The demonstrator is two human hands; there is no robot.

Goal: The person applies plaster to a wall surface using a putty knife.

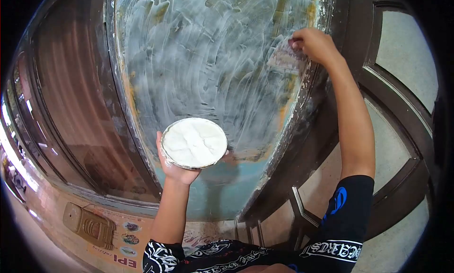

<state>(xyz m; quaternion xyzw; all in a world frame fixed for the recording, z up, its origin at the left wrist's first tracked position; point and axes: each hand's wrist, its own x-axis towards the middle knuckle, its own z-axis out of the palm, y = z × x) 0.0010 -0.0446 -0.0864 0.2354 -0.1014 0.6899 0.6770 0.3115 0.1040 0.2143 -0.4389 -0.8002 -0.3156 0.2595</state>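
Spreader (283, 60) pinched tight in R hand (316, 45), panel's (227, 190) 2 o'clock: keep edge flat, pressure even. L hand (181, 172), curved wide, supports paste tub (194, 143) at 7.

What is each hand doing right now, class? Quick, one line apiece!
Left hand: holding a round container of white paste from below.
Right hand: closed, pinching a flat scraper at the panel.
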